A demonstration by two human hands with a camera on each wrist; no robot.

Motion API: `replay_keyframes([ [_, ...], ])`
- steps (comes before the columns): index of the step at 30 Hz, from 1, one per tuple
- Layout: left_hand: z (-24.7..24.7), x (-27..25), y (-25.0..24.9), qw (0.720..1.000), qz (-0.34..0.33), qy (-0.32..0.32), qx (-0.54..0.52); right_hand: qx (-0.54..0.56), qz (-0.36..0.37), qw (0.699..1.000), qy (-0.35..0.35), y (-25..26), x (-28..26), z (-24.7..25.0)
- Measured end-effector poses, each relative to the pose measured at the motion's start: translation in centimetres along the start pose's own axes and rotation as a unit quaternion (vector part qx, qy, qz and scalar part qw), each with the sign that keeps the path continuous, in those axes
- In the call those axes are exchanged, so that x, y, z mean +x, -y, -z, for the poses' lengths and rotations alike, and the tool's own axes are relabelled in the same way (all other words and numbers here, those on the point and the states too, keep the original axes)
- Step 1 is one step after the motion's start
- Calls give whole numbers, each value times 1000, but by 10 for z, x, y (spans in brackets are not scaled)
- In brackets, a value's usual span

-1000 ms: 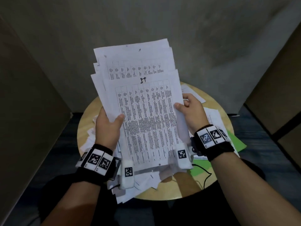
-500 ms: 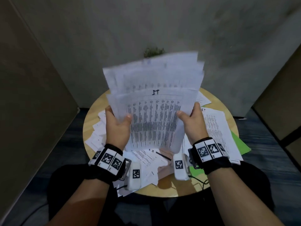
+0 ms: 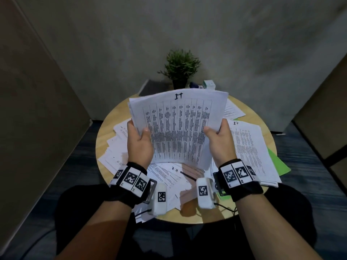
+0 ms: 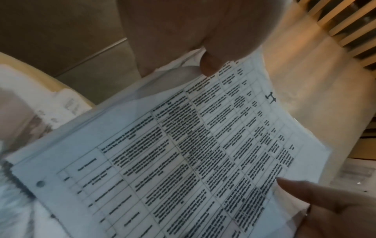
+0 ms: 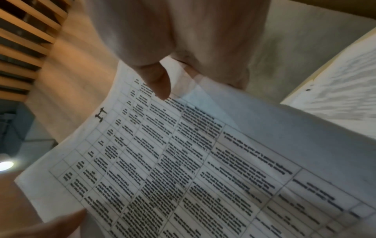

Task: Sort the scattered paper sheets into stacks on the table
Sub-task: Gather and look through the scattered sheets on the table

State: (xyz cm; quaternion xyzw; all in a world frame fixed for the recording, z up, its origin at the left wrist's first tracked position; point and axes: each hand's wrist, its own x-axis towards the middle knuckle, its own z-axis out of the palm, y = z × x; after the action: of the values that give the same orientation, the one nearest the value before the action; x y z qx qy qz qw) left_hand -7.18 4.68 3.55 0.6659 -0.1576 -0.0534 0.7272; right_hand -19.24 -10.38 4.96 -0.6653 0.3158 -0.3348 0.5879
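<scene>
- Round wooden desk [image 3: 105, 128] stands before a grey wall, strewn with loose sheets [image 3: 120, 147]; a potted plant [image 3: 181, 68] sits at its far edge.
- Left hand [image 3: 139, 145] and right hand [image 3: 220, 143] each pinch a side edge of the paper bundle [image 3: 178, 128], thumbs on top.
- Bundle is raised above the desk, its printed table facing up.
- Another stack [image 3: 249, 151] lies at the right, over a green sheet [image 3: 277, 162].

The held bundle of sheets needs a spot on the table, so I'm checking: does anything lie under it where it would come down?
Yes. Under the bundle, loose sheets and a dark pen lie on the table.
</scene>
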Motion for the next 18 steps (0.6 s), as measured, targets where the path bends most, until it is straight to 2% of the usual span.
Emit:
replay_keyframes([
  [6, 4, -8, 44, 993, 95, 44, 62, -106, -113, 985, 69, -49, -9, 0],
  [9, 3, -12, 56, 985, 110, 46, 127, -171, -139, 972, 79, -63, -15, 3],
  [13, -15, -11, 51, 977, 90, 38, 192, -171, -110, 978, 41, -60, -4, 22],
  [18, -69, -11, 44, 968, 83, 102, 214, -196, -97, 975, -32, -48, 20, 78],
])
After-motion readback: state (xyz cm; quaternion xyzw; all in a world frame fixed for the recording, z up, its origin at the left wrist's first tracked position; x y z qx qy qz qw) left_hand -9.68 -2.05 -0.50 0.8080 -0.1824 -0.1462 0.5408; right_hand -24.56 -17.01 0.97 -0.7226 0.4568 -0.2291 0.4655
